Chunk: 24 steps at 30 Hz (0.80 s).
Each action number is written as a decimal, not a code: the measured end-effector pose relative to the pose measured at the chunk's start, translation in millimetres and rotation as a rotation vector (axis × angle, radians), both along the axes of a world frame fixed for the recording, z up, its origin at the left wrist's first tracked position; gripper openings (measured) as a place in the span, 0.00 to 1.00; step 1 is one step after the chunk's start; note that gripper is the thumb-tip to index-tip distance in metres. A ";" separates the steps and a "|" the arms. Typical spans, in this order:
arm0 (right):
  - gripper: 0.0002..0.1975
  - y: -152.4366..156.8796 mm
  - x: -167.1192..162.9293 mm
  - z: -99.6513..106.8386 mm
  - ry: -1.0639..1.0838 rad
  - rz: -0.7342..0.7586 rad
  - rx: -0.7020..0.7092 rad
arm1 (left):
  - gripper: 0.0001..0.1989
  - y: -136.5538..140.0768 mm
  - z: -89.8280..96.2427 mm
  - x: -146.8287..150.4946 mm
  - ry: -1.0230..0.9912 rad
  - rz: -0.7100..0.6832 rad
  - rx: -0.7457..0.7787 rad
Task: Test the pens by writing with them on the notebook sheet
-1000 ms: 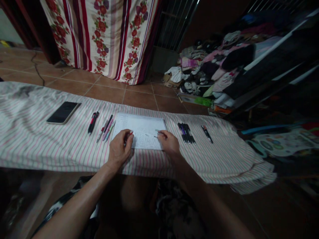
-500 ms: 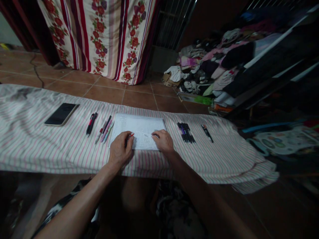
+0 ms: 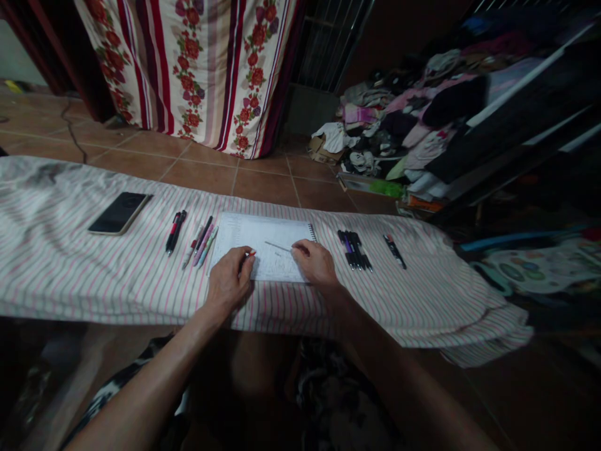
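Across a low surface draped with a white cloth striped in pink and grey (image 3: 141,275), a spiral-bound notebook with white pages (image 3: 248,227) lies open in front of the seated person, its coil along the right edge and its near part covered in fine markings. The left hand (image 3: 229,275) rests over the notebook's near left corner, fingers curled and thumb and forefinger pinching a small orange-tipped object (image 3: 252,254), most of which the hand conceals. The right hand (image 3: 317,263), at the near right part of the page, grasps a thin grey rod (image 3: 277,247) between thumb and fingertips; the rod points leftward above the paper, and whether it touches the sheet cannot be told.

Left of the notebook, a group of slim pens in white, dark, pink and pale green (image 3: 203,244) lies just beside its edge; next comes a pair of red and black pens (image 3: 176,232), and farther left a black-screened smartphone in a pale case (image 3: 119,213). To the right lie a row of black and purple pens (image 3: 355,250) and, apart from it, a single black pen with pale markings (image 3: 394,252). Beyond the cloth, a floral striped curtain (image 3: 154,62) hangs above brown floor tiles (image 3: 263,185), with a heap of mixed clothes (image 3: 404,122) at upper right.
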State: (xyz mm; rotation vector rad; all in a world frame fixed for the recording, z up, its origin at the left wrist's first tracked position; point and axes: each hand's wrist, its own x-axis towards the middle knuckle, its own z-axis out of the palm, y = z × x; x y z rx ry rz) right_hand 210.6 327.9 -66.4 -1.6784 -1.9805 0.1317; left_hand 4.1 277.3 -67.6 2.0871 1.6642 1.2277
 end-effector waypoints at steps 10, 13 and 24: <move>0.06 -28.3 7.3 61.1 -0.071 0.241 0.140 | 0.12 2.2 -6.6 -4.3 0.044 -0.061 0.007; 0.07 -35.0 7.5 69.2 -0.142 0.292 0.169 | 0.11 1.2 -7.0 -3.6 0.040 -0.083 0.024; 0.08 -37.1 9.6 68.8 -0.207 0.353 0.194 | 0.11 0.3 -5.2 -3.3 0.049 -0.096 0.046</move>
